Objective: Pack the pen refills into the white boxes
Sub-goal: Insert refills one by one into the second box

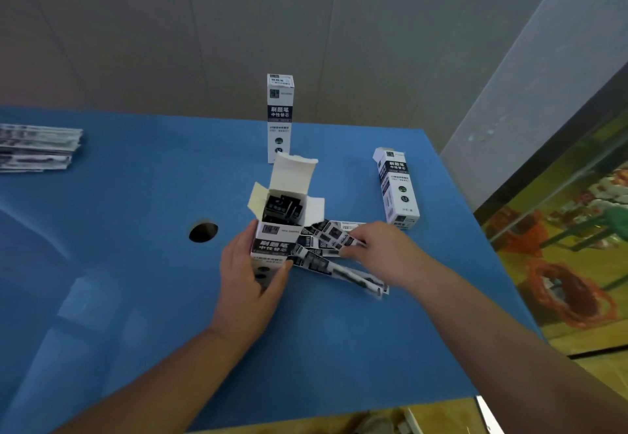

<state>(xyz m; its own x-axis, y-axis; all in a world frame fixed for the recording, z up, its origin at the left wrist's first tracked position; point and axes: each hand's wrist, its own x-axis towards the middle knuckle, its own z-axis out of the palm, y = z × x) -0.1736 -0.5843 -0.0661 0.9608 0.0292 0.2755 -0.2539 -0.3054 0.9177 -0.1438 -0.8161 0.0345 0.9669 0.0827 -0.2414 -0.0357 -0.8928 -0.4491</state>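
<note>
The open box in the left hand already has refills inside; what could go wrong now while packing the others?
1. The open box stands upright, steadied only by the left hand; a push from incoming refills might tip it.
2. The loose refills lie fanned out under the right hand, so a hasty grab might scatter some.
3. Packed refills crowd the opening, so more may jam or bend a flap.
</note>
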